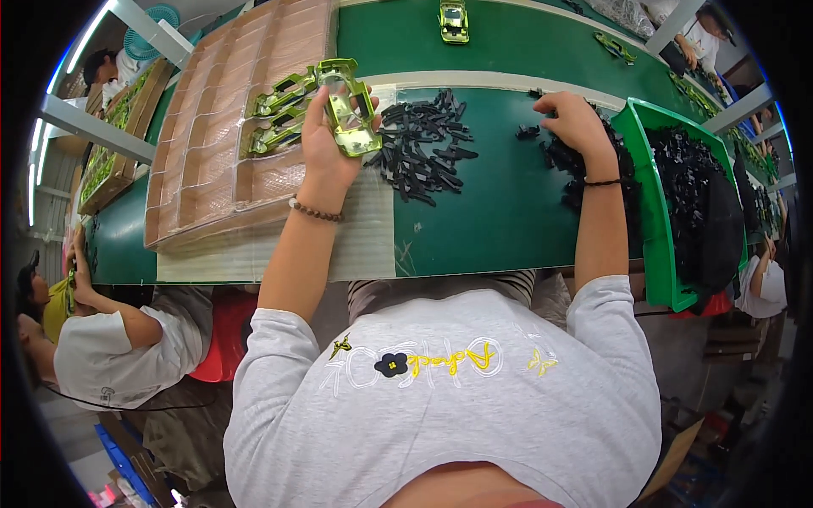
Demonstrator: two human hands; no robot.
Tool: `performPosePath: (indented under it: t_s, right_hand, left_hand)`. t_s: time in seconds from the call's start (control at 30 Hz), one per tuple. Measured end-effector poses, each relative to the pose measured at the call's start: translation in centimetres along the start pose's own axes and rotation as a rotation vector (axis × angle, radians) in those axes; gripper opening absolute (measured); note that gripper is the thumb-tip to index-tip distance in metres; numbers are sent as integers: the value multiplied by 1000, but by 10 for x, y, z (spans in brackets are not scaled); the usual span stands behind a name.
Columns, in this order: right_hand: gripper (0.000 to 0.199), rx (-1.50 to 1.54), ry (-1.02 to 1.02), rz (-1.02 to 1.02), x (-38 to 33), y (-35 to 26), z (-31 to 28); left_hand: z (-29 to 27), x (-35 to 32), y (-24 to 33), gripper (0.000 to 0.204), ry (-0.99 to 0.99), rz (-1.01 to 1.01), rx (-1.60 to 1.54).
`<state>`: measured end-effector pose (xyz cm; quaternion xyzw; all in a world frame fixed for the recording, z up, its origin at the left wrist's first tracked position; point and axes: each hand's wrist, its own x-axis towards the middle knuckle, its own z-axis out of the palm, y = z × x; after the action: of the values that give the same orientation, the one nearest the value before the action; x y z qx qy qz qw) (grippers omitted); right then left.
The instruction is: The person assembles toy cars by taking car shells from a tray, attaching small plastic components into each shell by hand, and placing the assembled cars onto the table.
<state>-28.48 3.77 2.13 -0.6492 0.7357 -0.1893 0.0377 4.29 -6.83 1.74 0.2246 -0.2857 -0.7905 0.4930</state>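
Observation:
My left hand (326, 140) holds a shiny yellow-green toy car body (348, 106) above the green table (500, 212), fingers wrapped around its sides. My right hand (576, 123) rests palm down on a pile of small black plastic parts (563, 165) at the right, fingers curled among them. A second heap of black parts (423, 144) lies between my hands, just right of the car body.
A clear ribbed tray (212, 161) at the left holds two more green car bodies (275, 118). A green bin (656, 212) full of black parts stands at the right. Another car body (454, 21) sits on the far belt. A seated person (102, 339) works at the left.

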Motion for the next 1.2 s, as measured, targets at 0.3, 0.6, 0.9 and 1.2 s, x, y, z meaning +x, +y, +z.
performPosePath:
  t_s: [0.3,0.6,0.9,1.2]
  right_hand:
    - [29,31,-89,-69,-10,-34,-1]
    - [13,310,154,-220,-11,-51,0]
    - [23,653,252,-627,-24,-110,3]
    - [26,183,296,-801,-23,-123,9]
  left_hand:
    - [33,-8,-34,52,-168,-444,-308]
    - [24,-10,-40,35,-409,-332,-219]
    - [26,-17,-47,49,-411,-467,-204]
    - [23,-22,-36,92,-485,-575,9]
